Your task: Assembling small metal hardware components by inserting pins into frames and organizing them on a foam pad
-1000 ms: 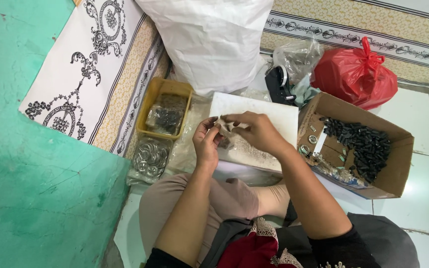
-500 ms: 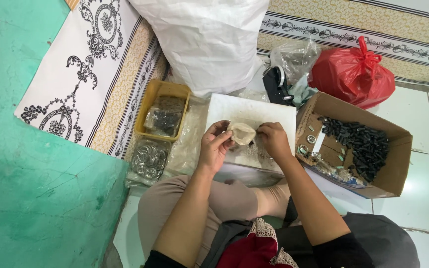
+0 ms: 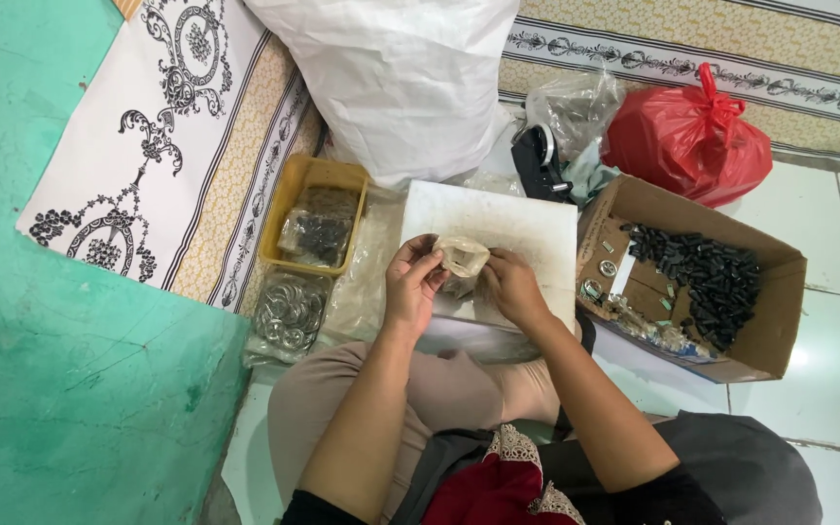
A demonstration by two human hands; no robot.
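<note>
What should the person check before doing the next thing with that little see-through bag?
1. Both hands on the bag: ok. The left hand and right hand pinch the small clear bag between them.
2. Bag over the work surface: ok. It is held above the white board, so a dropped piece would likely land there.
3. Bag open or closed: cannot tell; its mouth is crumpled.
4. What is inside the bag: cannot tell, too small to see.
5. Parts near: ok. The cardboard box of dark pieces sits beside the right hand, and the yellow tray beside the left.
6. Bag of metal rings near: ok, beside the left knee.
</note>
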